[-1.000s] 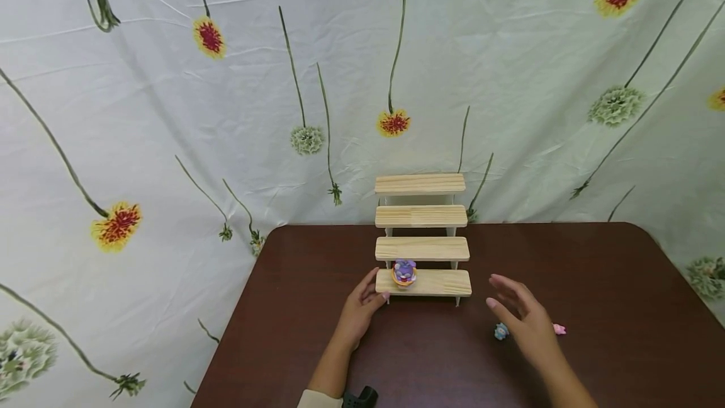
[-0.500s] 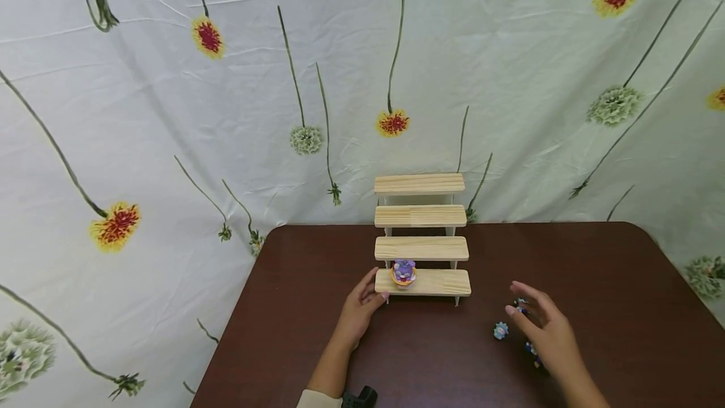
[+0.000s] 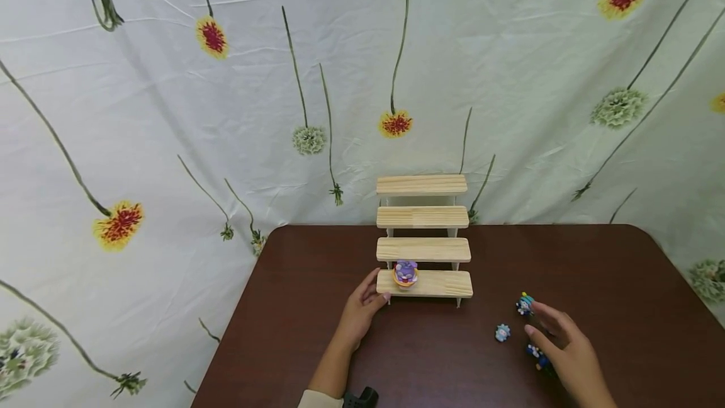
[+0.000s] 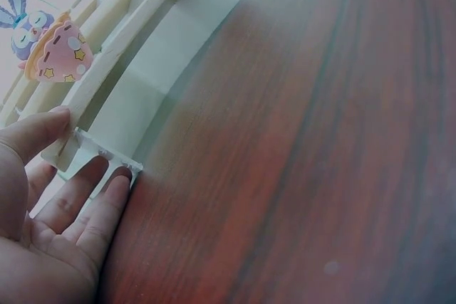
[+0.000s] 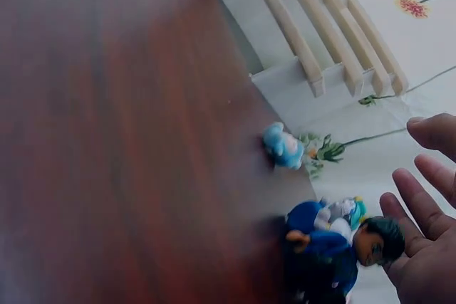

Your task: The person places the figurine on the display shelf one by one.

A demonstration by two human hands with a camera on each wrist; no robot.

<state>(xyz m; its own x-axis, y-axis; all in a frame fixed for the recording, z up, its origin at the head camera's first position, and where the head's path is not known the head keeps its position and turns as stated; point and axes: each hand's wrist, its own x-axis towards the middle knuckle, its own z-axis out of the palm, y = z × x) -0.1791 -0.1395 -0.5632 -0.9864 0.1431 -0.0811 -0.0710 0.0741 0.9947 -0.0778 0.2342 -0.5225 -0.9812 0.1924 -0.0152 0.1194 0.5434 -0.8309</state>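
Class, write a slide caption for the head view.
The left hand holds a stepped wooden stand bearing a purple figurine; the right hand hovers near small figurines.

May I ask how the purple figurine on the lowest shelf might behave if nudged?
The purple figurine looks molded, so it's probably stiff. Its smooth pink cup may feel slippery. Standing near the front edge of the lowest shelf, it could drop off if pushed forward.

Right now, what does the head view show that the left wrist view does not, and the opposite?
Only the head view: the right hand, with a light-blue figurine, a teal-hatted figurine and a dark-blue figurine near it.

Only the left wrist view: yellow stars on the pink cup.

Both: the left hand gripping the wooden step shelf, the purple long-eared figurine and the table.
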